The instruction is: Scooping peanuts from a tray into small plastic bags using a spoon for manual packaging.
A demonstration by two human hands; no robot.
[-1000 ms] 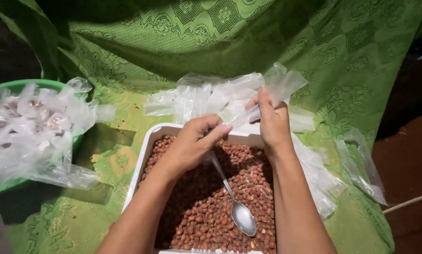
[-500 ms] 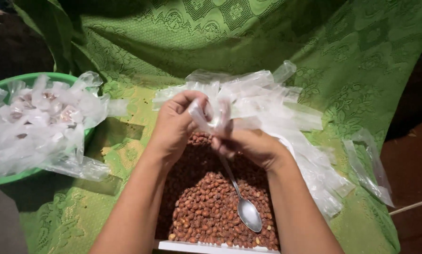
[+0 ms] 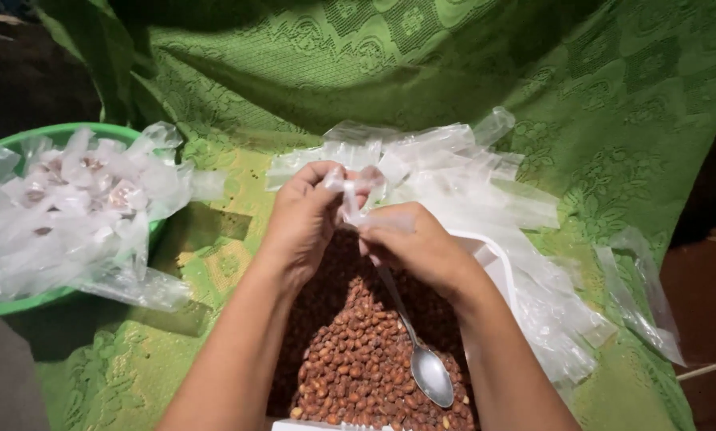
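Both hands meet above a white tub [image 3: 497, 263] full of brown roasted nuts [image 3: 358, 367]. My left hand [image 3: 298, 227] and my right hand [image 3: 418, 243] pinch the same small clear plastic bag [image 3: 350, 195] and pull its mouth apart. A metal spoon [image 3: 422, 359] lies in the nuts, bowl toward me, its handle running up under my right hand. A heap of empty clear bags [image 3: 461, 179] lies just beyond the tub.
A green basin [image 3: 35, 299] at the left holds several filled, tied plastic bags [image 3: 78, 191]. A green patterned cloth [image 3: 469, 56] covers the surface and rises behind. Loose empty bags [image 3: 641, 299] lie at the right, near dark ground.
My right hand drew a bag from the heap and both hands came together over the tub. The view has shifted a little toward the tub's far end.
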